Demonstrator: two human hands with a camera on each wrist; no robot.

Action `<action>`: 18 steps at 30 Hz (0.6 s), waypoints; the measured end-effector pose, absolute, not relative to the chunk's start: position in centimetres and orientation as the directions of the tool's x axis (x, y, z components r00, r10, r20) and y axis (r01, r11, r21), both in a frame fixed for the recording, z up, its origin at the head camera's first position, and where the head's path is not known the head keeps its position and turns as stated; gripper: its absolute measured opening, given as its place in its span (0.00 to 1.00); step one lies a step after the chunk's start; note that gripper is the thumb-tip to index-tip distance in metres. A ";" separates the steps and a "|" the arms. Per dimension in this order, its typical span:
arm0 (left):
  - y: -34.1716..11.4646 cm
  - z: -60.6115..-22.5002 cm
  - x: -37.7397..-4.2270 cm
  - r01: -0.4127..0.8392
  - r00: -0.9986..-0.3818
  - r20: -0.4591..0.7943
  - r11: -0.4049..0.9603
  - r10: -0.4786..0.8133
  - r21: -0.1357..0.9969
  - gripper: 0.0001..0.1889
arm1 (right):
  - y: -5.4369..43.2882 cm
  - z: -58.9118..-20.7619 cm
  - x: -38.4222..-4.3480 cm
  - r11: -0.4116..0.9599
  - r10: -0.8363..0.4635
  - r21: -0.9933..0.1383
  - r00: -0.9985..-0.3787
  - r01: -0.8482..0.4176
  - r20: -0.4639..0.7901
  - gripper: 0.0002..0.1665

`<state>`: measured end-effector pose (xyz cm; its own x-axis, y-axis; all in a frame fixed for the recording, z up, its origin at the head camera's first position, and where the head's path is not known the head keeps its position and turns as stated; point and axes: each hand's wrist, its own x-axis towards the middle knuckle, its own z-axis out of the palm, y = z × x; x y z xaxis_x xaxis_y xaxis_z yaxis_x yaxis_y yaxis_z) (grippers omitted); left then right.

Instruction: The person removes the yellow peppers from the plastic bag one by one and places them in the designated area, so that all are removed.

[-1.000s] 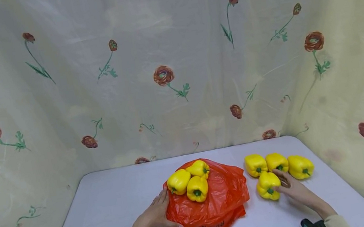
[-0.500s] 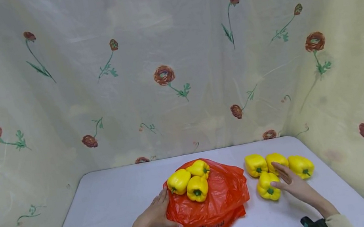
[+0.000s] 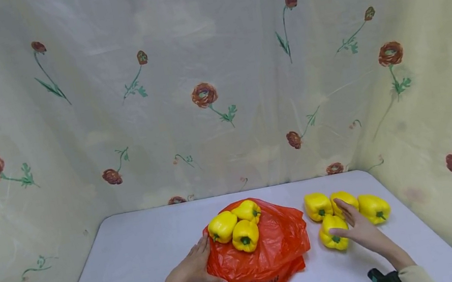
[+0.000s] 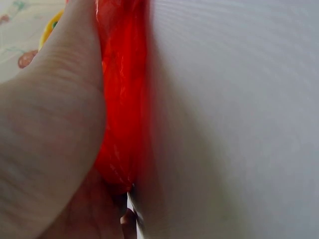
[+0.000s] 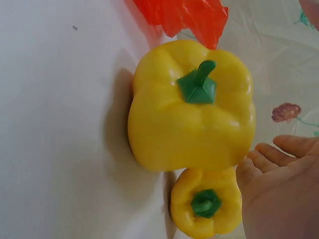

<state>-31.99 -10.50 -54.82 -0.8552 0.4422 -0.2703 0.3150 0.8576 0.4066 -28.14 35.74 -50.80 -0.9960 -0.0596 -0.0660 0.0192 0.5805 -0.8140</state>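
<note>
A red plastic bag [image 3: 276, 242] with dark lettering lies flat on the table, with yellow bell peppers [image 3: 245, 235] on top of it. My left hand [image 3: 195, 266] rests against the bag's left edge, thumb apart from the fingers; the left wrist view shows the red plastic [image 4: 122, 99] beside the palm. Over the nearest bell pepper [image 3: 330, 231] of the right-hand group, my right hand [image 3: 362, 228] is spread, its thumb in front of the pepper in the head view. In the right wrist view that pepper [image 5: 192, 124] stands with its green stem showing, fingers uncurled beside it.
Behind the nearest pepper sit more yellow peppers: one at back left [image 3: 317, 205], one partly behind my fingers [image 3: 345, 198], and one to the right [image 3: 374, 208]. The white table [image 3: 137, 255] is enclosed by a flower-patterned curtain [image 3: 247, 107].
My right hand first drew slightly right, off the nearest pepper, then came back left over it with its fingers spread. The left hand, bag and peppers have stayed put.
</note>
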 end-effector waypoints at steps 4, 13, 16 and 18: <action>-10.5 -54.7 -32.0 0.315 -0.855 -0.271 0.857 0.443 0.407 0.69 | 35.0 -50.1 -28.0 0.595 -0.058 -0.804 -0.996 0.021 -0.069 0.63; -10.5 -54.5 -32.0 0.321 -0.854 -0.270 0.858 0.445 0.401 0.69 | 32.6 -48.8 -28.3 0.634 -0.077 -0.773 -0.994 0.008 -0.074 0.64; -10.5 -54.5 -32.0 0.321 -0.854 -0.269 0.858 0.445 0.400 0.69 | 31.7 -48.5 -28.6 0.605 -0.096 -0.797 -0.993 -0.007 -0.064 0.62; -10.5 -54.5 -32.0 0.322 -0.854 -0.268 0.858 0.446 0.399 0.69 | 31.1 -48.5 -28.8 0.585 -0.115 -0.811 -0.992 -0.031 -0.046 0.61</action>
<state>-32.03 -10.47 -54.47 -0.8540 0.4456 -0.2685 0.3222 0.8583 0.3995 -28.75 31.13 -48.45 -0.9923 -0.1153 -0.0457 -0.0305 0.5845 -0.8108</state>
